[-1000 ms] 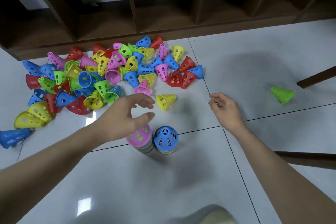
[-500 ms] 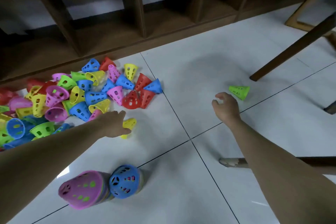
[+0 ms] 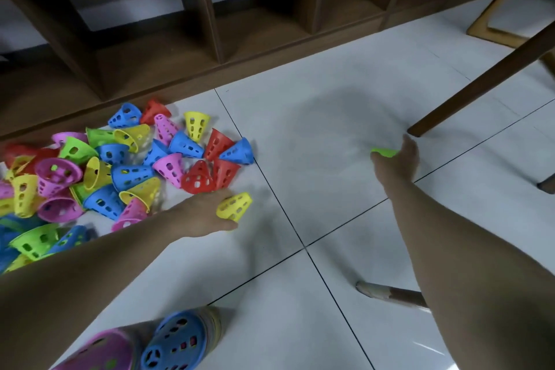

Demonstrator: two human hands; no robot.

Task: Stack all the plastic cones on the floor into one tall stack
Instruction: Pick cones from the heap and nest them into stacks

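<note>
A heap of coloured plastic cones [image 3: 126, 165] with holes lies on the white tiled floor at the left. My left hand [image 3: 201, 215] grips a lone yellow cone [image 3: 235, 206] at the heap's near right edge. Far to the right, my right hand [image 3: 396, 162] reaches over a green cone [image 3: 384, 152], which shows only as a sliver past the fingers; whether the fingers hold it is unclear. Two stacks stand at the bottom left, one topped by a blue cone [image 3: 177, 342], the other by a pink cone [image 3: 99, 353].
A low wooden shelf unit [image 3: 210, 48] runs along the back behind the heap. A slanted wooden chair leg [image 3: 480, 81] touches the floor just beyond my right hand. Another wooden leg [image 3: 393, 294] lies low under my right forearm.
The view swung right and down. My left hand closed on the yellow cone. My right hand travelled right and now covers the green cone.
</note>
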